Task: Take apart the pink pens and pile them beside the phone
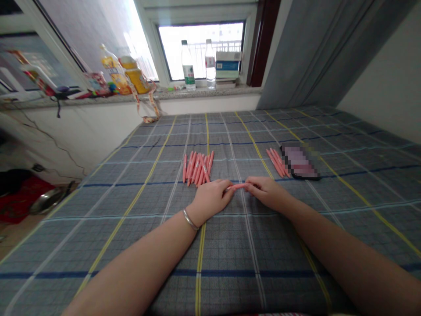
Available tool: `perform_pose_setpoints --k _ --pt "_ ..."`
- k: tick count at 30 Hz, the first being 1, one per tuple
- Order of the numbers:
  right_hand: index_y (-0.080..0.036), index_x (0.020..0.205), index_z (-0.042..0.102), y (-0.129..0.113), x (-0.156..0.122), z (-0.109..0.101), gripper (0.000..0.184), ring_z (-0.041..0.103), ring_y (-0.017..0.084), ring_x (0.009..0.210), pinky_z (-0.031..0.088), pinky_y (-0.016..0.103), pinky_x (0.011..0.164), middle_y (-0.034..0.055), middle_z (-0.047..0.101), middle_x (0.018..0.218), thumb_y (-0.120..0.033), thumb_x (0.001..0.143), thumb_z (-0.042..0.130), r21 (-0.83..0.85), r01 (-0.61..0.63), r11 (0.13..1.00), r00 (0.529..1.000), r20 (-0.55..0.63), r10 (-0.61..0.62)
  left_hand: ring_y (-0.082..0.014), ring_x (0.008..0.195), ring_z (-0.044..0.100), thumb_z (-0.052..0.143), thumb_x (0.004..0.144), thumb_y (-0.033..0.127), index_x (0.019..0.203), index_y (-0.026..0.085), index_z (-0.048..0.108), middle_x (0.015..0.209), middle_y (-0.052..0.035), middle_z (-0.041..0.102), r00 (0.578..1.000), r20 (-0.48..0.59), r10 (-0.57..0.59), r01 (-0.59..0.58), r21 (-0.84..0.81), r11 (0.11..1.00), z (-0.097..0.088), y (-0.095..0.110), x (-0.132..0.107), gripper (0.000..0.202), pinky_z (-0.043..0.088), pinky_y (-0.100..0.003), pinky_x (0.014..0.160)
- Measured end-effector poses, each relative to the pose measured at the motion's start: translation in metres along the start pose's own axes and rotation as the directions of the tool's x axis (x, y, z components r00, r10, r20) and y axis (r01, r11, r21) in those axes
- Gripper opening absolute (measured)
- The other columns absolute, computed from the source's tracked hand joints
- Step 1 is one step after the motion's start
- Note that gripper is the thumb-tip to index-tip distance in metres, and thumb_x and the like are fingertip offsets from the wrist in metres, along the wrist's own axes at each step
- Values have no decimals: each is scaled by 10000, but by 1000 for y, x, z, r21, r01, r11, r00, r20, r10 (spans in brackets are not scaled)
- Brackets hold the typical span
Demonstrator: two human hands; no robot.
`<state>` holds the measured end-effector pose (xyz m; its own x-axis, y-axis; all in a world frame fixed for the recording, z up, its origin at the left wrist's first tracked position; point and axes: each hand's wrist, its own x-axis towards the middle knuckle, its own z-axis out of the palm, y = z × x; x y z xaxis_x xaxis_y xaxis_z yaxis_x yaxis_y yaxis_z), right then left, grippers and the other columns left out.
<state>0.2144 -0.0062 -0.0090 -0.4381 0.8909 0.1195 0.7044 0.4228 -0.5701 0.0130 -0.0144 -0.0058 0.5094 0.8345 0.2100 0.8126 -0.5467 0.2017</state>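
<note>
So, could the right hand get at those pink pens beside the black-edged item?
Probably yes: the right hand is near those pink pens, with only plaid cloth visible between. It grips one end of another pen, though, so it would likely need to let go first.

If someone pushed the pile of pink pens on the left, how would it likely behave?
The pink pens are slim, straight rods, so each is probably stiff and fairly light. They lie loose, some crossing, with no band visible, so a push would likely spread or roll them apart. The plaid cloth underneath might slow that rolling.
</note>
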Motion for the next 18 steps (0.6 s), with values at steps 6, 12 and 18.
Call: perform_pose_setpoints --k 6,12,18 --pt "-181 637 521 1 1 0 346 491 138 620 287 254 558 2 540 610 -354 881 347 -14 8 1000 1000 20 -8 -146 771 581 281 914 421 907 199 584 844 -26 634 1000 3 21 -21 -10 1000 0 0 0 376 413 -235 642" --pt "-187 834 576 -2 -1 1 259 521 144 639 335 256 573 14 599 712 -379 861 404 75 -3 997 999 -43 6 -154 765 586 264 920 410 884 207 582 833 -27 631 999 -26 29 -28 31 999 1 -1 -1 379 416 -241 626" --pt "-192 899 578 1 -1 3 182 524 144 644 340 251 567 15 603 733 -308 826 458 52 8 999 999 -52 -6 -147 723 581 283 913 410 886 217 581 812 -13 630 999 -31 9 -7 44 999 2 -1 0 356 394 -238 580"
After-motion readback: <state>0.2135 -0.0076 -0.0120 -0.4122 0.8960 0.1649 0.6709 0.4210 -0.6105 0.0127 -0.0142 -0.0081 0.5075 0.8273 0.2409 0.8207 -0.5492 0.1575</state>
